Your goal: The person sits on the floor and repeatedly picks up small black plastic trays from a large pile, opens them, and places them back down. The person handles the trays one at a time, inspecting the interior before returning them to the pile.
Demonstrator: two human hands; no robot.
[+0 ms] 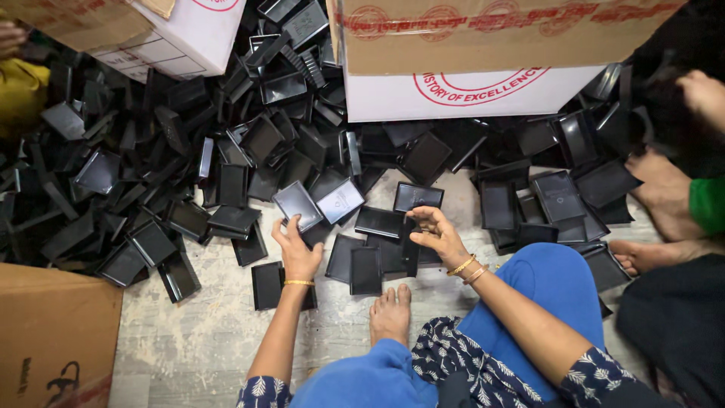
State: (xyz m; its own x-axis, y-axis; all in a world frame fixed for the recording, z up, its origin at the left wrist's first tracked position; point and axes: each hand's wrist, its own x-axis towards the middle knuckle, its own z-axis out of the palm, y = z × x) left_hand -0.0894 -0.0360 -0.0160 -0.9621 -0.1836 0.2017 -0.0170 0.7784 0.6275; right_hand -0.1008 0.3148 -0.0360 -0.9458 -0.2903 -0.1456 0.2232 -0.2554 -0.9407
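Fingers of the left hand (296,251) curl loosely over the near edge of a small black tray (297,204), touching it but not clearly clamped around it; the tray lies tilted, its long axis running up and to the left from the knuckles. The right hand (438,234) sits half open with fingertips bent onto a flat tray (380,221) just to its left, and whether it has real hold cannot be told. Between the two hands more flat trays (366,270) lie in an overlapping patch, nearer the right hand. Beyond them a deep heap of black trays (151,174) runs up to a cardboard box (483,68). Bare pale floor (204,340) opens toward the person, beside a bare foot (390,313).
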